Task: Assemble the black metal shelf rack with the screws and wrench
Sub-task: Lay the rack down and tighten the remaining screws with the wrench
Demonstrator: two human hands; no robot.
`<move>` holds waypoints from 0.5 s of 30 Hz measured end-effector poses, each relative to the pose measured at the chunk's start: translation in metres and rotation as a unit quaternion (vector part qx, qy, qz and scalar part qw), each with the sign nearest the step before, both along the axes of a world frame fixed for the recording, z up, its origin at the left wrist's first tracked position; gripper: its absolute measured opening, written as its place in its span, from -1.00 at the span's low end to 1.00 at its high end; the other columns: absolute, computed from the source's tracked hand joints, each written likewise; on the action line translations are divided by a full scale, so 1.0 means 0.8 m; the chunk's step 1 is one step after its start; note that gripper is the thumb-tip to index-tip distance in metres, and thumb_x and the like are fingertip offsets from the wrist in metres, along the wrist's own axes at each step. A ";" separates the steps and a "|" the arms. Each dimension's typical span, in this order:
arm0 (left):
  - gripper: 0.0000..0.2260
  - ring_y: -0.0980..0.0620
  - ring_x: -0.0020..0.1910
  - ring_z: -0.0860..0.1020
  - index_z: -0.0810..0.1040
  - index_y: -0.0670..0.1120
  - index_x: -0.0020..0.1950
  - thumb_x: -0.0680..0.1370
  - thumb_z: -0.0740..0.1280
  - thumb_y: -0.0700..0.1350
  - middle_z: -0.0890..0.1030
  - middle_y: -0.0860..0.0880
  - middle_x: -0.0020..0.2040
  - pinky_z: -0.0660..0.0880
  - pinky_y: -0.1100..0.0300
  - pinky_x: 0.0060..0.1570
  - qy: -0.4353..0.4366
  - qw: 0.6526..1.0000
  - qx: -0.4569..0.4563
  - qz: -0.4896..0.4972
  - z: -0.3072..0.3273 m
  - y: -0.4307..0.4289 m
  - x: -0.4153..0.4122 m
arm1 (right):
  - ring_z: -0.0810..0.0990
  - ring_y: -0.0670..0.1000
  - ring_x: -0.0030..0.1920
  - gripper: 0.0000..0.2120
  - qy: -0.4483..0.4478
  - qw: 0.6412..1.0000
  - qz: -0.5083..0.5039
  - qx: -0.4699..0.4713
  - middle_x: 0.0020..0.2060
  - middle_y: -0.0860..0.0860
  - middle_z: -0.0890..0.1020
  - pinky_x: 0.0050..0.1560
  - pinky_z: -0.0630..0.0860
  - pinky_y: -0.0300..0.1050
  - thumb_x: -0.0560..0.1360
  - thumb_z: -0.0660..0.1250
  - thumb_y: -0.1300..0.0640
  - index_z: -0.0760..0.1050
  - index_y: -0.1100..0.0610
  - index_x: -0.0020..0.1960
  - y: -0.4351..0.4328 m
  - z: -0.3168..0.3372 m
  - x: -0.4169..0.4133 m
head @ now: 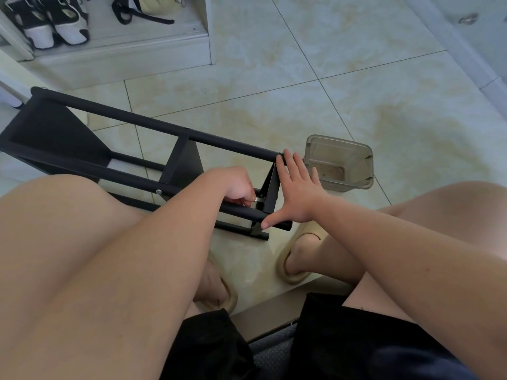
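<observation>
Black metal shelf rack (131, 120) lies on its side on the tiled floor (356, 91), straight in front of the seated person's knees, its long tubes running from the upper left toward the middle of the view. At its near end a shelf panel (271, 187) sits between the tubes. The left hand (238, 187) reaches in beside this panel, its fingers curled round a small silver wrench (259, 199) that lies against the panel's lower corner; whether the wrench sits on a screw cannot be told. The right hand (299, 193) is spread flat against the rack's end, holding nothing: the straight fingers (290, 171) touch the tip of the upper tube and the thumb (274, 220) presses on the lower tube. Just beside this hand, to the right, a clear plastic container (338, 141) stands on the floor. Both feet wear tan slippers (293, 272) below the rack. Black-and-white sneakers (55, 23) sit on a low pale shelf at the upper left.
</observation>
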State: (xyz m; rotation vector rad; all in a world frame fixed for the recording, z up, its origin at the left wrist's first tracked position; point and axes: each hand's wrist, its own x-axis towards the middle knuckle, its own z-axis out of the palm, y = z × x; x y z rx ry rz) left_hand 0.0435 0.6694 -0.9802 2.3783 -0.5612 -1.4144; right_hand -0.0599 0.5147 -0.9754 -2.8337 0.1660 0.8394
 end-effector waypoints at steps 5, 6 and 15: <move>-0.80 0.02 -0.09 0.64 0.70 -0.21 0.03 0.48 0.38 -0.15 0.68 -0.03 -0.13 0.62 0.03 0.12 0.020 0.997 -0.034 0.066 0.000 -0.002 0.002 | -0.46 0.07 0.56 0.54 -0.006 1.000 -0.001 0.000 0.56 0.00 -0.45 0.56 -0.20 0.34 0.07 0.40 -0.62 -0.47 0.09 0.58 -0.001 -0.002 -0.001; -0.80 0.04 -0.12 0.62 0.70 -0.21 0.03 0.48 0.39 -0.16 0.66 -0.03 -0.16 0.63 0.06 0.08 0.027 0.995 -0.045 0.081 0.000 -0.003 0.002 | -0.46 0.07 0.56 0.54 -0.007 1.000 -0.001 0.001 0.56 0.00 -0.45 0.55 -0.21 0.35 0.07 0.40 -0.62 -0.47 0.09 0.58 0.000 -0.002 -0.001; -0.91 0.06 0.01 0.63 0.62 -0.05 -0.02 0.51 0.48 -0.14 0.67 -0.05 0.03 0.56 0.17 -0.10 0.142 0.923 -0.149 0.327 -0.015 -0.010 -0.012 | -0.46 0.08 0.56 0.54 -0.009 1.000 0.002 0.000 0.57 0.02 -0.44 0.55 -0.21 0.36 0.07 0.39 -0.62 -0.46 0.10 0.59 -0.001 -0.002 0.000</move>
